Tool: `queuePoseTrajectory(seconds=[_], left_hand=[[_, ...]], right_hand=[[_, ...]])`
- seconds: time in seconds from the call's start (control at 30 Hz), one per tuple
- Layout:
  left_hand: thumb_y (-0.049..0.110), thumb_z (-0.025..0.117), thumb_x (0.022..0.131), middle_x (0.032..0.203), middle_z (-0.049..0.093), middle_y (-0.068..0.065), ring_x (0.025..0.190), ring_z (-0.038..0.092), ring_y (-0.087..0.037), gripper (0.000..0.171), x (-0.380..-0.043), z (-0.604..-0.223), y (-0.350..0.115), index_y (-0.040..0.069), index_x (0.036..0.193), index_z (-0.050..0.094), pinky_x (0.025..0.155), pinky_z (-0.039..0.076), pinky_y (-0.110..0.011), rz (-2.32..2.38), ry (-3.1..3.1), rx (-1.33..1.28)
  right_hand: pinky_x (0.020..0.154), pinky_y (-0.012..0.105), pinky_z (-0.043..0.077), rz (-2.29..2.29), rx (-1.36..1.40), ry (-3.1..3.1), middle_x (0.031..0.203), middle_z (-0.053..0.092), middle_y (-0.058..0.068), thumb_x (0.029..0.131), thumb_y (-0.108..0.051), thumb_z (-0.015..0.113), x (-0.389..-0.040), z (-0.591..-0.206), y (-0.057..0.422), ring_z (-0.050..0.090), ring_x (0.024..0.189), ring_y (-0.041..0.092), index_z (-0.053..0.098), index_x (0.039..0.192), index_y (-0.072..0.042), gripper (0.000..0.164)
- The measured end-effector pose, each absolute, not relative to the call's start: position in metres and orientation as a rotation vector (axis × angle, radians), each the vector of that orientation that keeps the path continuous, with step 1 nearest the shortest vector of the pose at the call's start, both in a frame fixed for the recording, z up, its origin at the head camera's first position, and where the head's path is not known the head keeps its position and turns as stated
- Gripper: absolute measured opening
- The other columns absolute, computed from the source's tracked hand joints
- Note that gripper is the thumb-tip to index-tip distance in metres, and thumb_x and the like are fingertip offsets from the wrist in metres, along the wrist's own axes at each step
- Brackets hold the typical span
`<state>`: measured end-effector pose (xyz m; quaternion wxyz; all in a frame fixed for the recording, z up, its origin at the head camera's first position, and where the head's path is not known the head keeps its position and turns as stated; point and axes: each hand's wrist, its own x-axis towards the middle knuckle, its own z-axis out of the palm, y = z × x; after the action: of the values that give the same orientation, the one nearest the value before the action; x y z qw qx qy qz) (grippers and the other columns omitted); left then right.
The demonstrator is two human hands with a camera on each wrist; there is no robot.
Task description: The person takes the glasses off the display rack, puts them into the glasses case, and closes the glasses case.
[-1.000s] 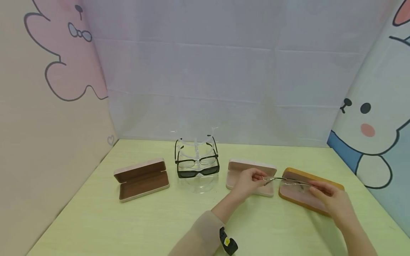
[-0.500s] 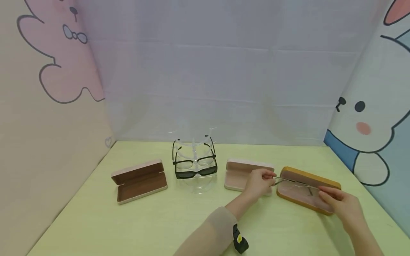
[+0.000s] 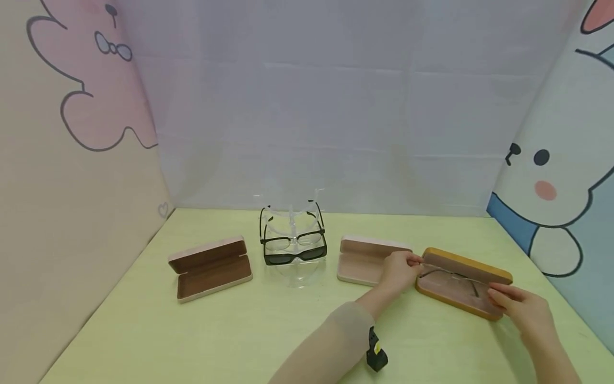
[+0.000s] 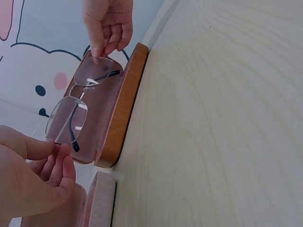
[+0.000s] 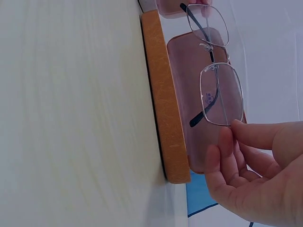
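Note:
Thin silver-rimmed eyeglasses point(image 5: 222, 94) with dark temple tips are held by both hands, temples folded in behind the lenses. My left hand point(image 3: 401, 271) pinches one outer end of the frame between thumb and fingers. At the opposite end, my right hand point(image 3: 526, 312) pinches the other rim. In the head view the eyeglasses overlap the orange-brown glasses case point(image 3: 460, 306), which stands open with a pinkish lining. The left wrist view shows both lenses point(image 4: 67, 120) in front of that lining, the left hand's fingertips right at the lower rim.
A pale pink open case point(image 3: 355, 272) sits behind my left forearm. To its left, a clear stand point(image 3: 292, 224) bears black-framed eyeglasses point(image 3: 278, 244) and dark sunglasses point(image 3: 295, 256). An open case with brown lining point(image 3: 213, 277) lies at the left. A curtain point(image 3: 288, 106) closes off the table's back.
Both hands have moved right with the eyeglasses, from in front of the gap between the pink and orange-brown cases to over the orange-brown case. The other cases and the stand stay put.

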<state>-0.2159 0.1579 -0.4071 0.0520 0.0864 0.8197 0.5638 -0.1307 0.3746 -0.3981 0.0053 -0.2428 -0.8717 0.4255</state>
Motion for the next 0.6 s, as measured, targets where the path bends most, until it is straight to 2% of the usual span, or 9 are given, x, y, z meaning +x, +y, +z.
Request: queuePoseTrajectory(seconds=[0.07,0.17,0.27,0.43,0.6], left_hand=[[0.012,0.070,0.079,0.067,0.061,0.009,0.060,0.051,0.001,0.005,-0.217,-0.408,0.162,0.014,0.082,0.072,0.052,0.042,-0.015,1.710,2.504,0.266],[0.010,0.070,0.078,0.066,0.061,0.009,0.056,0.051,0.001,0.004,-0.217,-0.412,0.168,0.014,0.080,0.071,0.049,0.042,-0.015,1.720,2.499,0.255],[0.010,0.071,0.076,0.064,0.061,0.009,0.054,0.051,0.001,0.004,-0.218,-0.415,0.171,0.014,0.077,0.070,0.048,0.042,-0.016,1.721,2.510,0.228],[0.013,0.072,0.076,0.062,0.058,0.010,0.051,0.049,-0.001,0.005,-0.217,-0.418,0.176,0.016,0.073,0.069,0.047,0.040,-0.017,1.627,2.602,0.183],[0.019,0.070,0.078,0.061,0.057,0.013,0.053,0.049,-0.001,0.007,-0.216,-0.418,0.180,0.021,0.071,0.069,0.046,0.037,-0.020,1.445,2.731,0.126]], right_hand=[[0.058,0.012,0.045,1.372,-0.772,-2.696,0.080,0.061,-0.016,0.085,-0.038,0.061,-0.131,-0.400,0.377,0.042,0.063,-0.019,0.050,0.124,0.008,0.061],[0.058,0.014,0.049,1.462,-0.789,-2.623,0.079,0.061,-0.014,0.085,-0.028,0.063,-0.131,-0.403,0.380,0.048,0.062,-0.016,0.048,0.123,0.013,0.057],[0.058,0.016,0.050,1.501,-0.793,-2.597,0.075,0.060,-0.016,0.085,-0.021,0.063,-0.130,-0.405,0.382,0.053,0.061,-0.012,0.054,0.116,0.015,0.048],[0.056,0.012,0.046,1.413,-0.771,-2.653,0.074,0.062,-0.016,0.085,-0.025,0.062,-0.129,-0.406,0.383,0.051,0.060,-0.013,0.060,0.109,0.012,0.045],[0.055,0.013,0.043,1.294,-0.797,-2.741,0.084,0.067,-0.002,0.084,-0.032,0.063,-0.131,-0.405,0.384,0.046,0.060,-0.013,0.057,0.114,0.010,0.052]])
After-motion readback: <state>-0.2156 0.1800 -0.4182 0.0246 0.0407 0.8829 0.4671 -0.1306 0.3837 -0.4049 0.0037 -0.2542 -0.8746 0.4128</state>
